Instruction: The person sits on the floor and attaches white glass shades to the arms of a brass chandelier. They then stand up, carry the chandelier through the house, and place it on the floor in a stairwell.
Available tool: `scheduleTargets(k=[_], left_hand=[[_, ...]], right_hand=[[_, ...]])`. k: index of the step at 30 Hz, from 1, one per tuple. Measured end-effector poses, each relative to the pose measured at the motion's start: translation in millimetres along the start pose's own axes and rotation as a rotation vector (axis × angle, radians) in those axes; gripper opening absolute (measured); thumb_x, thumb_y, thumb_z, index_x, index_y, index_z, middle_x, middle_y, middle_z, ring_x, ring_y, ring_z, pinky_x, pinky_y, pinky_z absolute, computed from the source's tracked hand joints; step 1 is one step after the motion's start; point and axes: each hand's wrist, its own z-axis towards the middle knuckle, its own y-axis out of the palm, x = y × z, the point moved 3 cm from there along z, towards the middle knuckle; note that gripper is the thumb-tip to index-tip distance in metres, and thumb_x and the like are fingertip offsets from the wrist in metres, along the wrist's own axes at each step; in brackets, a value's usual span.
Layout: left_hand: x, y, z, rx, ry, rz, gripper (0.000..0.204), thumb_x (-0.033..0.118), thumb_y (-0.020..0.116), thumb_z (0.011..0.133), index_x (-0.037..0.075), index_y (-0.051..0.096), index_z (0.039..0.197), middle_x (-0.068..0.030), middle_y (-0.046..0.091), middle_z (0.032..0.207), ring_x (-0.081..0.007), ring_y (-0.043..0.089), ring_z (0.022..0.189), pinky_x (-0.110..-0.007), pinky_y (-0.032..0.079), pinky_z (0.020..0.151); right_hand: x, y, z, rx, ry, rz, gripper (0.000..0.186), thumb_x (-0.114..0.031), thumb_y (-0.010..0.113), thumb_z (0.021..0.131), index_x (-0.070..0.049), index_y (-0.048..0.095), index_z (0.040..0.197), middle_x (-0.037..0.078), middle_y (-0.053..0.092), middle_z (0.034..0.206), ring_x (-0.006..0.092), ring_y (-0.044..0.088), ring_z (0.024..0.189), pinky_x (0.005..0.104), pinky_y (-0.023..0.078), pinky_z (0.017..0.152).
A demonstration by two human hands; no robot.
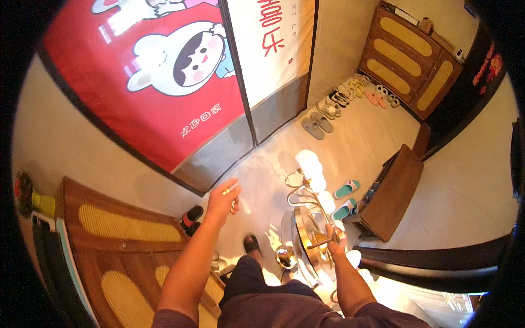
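Dark trousers [262, 295] filled six o'clock; above them the right hand [334, 240] gripped a gold arm of the chandelier [309, 218], lit white globes fanning toward twelve. Left hand [224, 198], at nine o'clock of it, pinched a small pale piece [232, 189].

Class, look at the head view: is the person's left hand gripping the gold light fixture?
No. The left hand is raised apart from the gold light fixture, pinching a small pale item; only the right hand grips the fixture.
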Motion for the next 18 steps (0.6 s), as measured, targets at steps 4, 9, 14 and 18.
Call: scheduleTargets(k=[4, 9, 14, 18], left_hand=[[70, -15, 157, -0.131, 0.116, -0.007, 0.059, 0.018, 0.071, 0.09, 0.01, 0.048, 0.144, -0.0017, 0.055, 0.065, -0.0123, 0.053, 0.049, -0.028, 0.041, 0.041], [197, -30, 334, -0.24, 0.294, 0.054, 0.062, 0.017, 0.069, 0.091, 0.012, 0.043, 0.148, -0.0003, 0.054, 0.064, -0.0093, 0.05, 0.047, -0.026, 0.041, 0.04], [252, -135, 494, -0.052, 0.298, 0.082, 0.056, 0.016, 0.069, 0.091, 0.014, 0.049, 0.144, 0.0006, 0.053, 0.06, -0.009, 0.048, 0.043, -0.025, 0.038, 0.038], [257, -196, 571, 0.113, 0.398, -0.076, 0.063, 0.014, 0.068, 0.092, 0.016, 0.042, 0.149, -0.0002, 0.051, 0.059, -0.0097, 0.046, 0.042, -0.026, 0.039, 0.037]], right_hand=[[-34, 33, 34, -0.001, -0.009, -0.098, 0.036, -0.018, 0.069, 0.093, -0.003, 0.057, 0.062, 0.003, 0.054, 0.057, 0.011, 0.046, 0.055, 0.033, 0.039, 0.052], [-80, 94, 77, 0.109, -0.279, -0.054, 0.033, -0.014, 0.072, 0.089, -0.002, 0.058, 0.063, 0.006, 0.056, 0.059, 0.0135, 0.05, 0.055, 0.0349, 0.042, 0.052], [-151, 180, 133, -0.028, -0.207, -0.064, 0.041, -0.017, 0.074, 0.087, -0.003, 0.048, 0.058, 0.009, 0.047, 0.055, 0.0152, 0.043, 0.052, 0.0348, 0.037, 0.049], [-162, 255, 188, -0.018, -0.166, -0.031, 0.039, -0.015, 0.073, 0.089, -0.001, 0.049, 0.061, 0.008, 0.048, 0.058, 0.0137, 0.046, 0.057, 0.0326, 0.042, 0.054]])
